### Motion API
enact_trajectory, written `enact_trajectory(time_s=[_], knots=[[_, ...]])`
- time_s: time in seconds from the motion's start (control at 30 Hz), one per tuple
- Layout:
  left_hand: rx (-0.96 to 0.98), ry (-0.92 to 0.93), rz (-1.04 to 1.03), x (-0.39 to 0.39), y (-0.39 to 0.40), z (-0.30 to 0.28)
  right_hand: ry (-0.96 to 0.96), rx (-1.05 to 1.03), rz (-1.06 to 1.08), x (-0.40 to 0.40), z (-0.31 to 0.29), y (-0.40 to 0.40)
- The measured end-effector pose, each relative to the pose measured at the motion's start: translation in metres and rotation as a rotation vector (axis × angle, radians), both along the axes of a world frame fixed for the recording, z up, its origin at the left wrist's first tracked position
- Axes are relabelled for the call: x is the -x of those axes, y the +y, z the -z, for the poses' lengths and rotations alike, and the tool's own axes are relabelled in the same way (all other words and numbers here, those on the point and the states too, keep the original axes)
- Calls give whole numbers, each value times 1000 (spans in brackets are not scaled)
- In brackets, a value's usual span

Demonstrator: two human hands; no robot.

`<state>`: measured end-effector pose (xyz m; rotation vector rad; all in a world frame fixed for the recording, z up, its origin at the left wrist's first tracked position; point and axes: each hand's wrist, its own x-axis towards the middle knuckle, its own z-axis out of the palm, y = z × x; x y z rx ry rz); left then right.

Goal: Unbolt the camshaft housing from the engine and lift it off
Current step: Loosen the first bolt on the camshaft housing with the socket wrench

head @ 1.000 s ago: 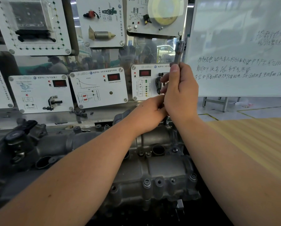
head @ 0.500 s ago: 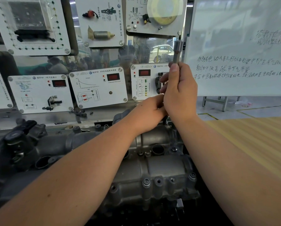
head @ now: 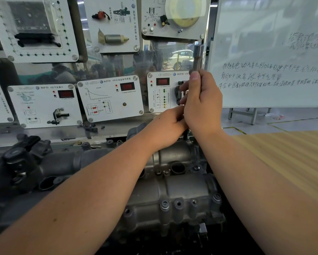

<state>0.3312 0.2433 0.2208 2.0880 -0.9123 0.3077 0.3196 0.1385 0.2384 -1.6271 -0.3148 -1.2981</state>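
Barely anything has moved since a second ago; both hands hold their spot at the far right end of the engine, the metal tool standing as it did, perhaps a touch further left.

Head view: right hand (head: 203, 100) is wrapped tight round the upright silver tool (head: 198, 56), fingers (head: 184, 88) curled closed about the shaft, thumb laid up along it; the tool's upper end sticks out above the fist, its lower end hidden behind the hands. Left hand (head: 168, 126) sits just below and touching the right, fingers curled in toward the base of the tool; what exactly they pinch I cannot tell, it is hidden. Camshaft housing (head: 182, 196) lies on top of the engine beneath both forearms, grey cast metal, a row of bolt bosses (head: 178, 204) along its near edge, a round opening (head: 177, 168) further back. Behind, white sensor panels (head: 110, 100) on the display board; a whiteboard (head: 274, 61) with handwriting at right; a striped wooden tabletop (head: 292, 162) beside the right forearm.
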Motion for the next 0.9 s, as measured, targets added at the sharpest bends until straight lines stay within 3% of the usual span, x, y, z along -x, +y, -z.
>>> enact_trajectory(time_s=[0.9], knots=[[-10,-4,-17,-1,-1,1,7,5,7,1,-1,-1]])
